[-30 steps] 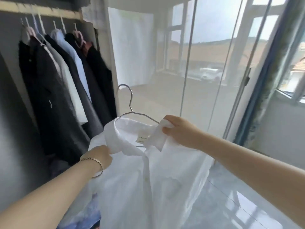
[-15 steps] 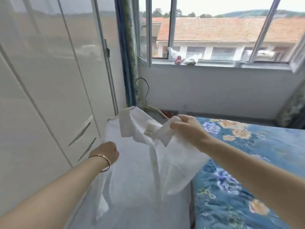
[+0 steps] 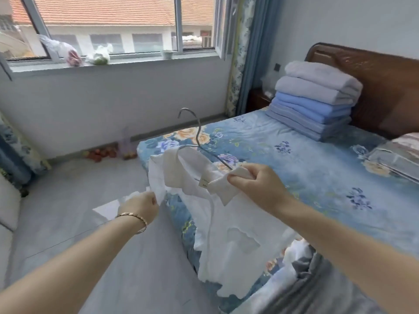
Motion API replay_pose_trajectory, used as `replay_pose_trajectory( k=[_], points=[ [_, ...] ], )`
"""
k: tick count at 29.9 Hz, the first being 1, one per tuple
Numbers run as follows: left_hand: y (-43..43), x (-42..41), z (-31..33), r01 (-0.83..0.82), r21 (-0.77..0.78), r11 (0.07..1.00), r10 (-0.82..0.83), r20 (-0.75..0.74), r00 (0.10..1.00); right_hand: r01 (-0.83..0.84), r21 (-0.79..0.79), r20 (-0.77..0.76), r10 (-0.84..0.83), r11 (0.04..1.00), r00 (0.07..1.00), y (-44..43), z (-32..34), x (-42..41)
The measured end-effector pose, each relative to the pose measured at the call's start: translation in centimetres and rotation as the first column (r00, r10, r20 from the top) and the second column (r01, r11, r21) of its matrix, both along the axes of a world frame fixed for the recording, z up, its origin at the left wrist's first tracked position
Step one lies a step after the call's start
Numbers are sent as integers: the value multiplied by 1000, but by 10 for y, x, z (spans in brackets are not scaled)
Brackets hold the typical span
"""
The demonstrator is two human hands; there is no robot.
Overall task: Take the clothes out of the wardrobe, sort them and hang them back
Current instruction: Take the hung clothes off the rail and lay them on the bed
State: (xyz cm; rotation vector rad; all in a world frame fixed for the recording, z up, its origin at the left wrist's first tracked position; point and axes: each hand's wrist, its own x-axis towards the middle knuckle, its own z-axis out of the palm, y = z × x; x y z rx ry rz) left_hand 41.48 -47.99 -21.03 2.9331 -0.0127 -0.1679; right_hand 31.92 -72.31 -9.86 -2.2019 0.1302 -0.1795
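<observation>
A white shirt (image 3: 229, 234) hangs on a metal wire hanger (image 3: 197, 137) in front of me, over the near corner of the bed (image 3: 317, 168). My right hand (image 3: 254, 184) pinches the shirt's collar and the hanger's shoulder. My left hand (image 3: 141, 206), with a bracelet on the wrist, grips the shirt's other shoulder and sleeve. A few grey and white garments (image 3: 303, 275) lie on the bed below my right arm. The wardrobe is out of sight.
The bed has a blue floral cover and a brown headboard (image 3: 374, 73). A stack of folded blue and grey blankets (image 3: 315, 98) sits near the headboard, with a pillow (image 3: 399, 155) to its right. Bags rest on the window sill (image 3: 74, 55). Grey floor (image 3: 79, 189) lies to the left.
My view has swung right, from the wardrobe's hanging clothes past the window to the bed. Both hands carried the shirt on its hanger along and keep their grip.
</observation>
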Motion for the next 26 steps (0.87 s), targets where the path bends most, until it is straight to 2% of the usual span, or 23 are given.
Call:
replay_pose_trajectory(
  k=[7, 11, 13, 16, 19, 22, 26],
  points=[
    [-58, -31, -12, 334, 23, 942, -331, -98, 939, 292, -151, 33, -290, 944, 956, -19, 6, -114],
    [-95, -46, -17, 428, -56, 902, -430, -200, 880, 440, -123, 51, -437, 889, 898, -34, 30, -175],
    [-117, -55, -11, 505, -43, 862, -504, -178, 845, 522, -104, 87, -515, 847, 853, -49, 45, -200],
    [-146, -73, -4, 587, -13, 810, -584, -121, 803, 630, -95, 143, -615, 771, 775, -76, 53, -226],
    [-168, -90, -11, 637, 1, 771, -632, -116, 766, 722, -119, 127, -711, 681, 691, -111, 36, -243],
    [-188, -100, -26, 679, -19, 734, -671, -169, 722, 805, -207, 98, -806, 557, 583, -156, 3, -256],
    [-216, -107, -46, 688, -14, 725, -676, -201, 709, 862, -335, 128, -888, 380, 441, -217, -45, -267]
  ],
)
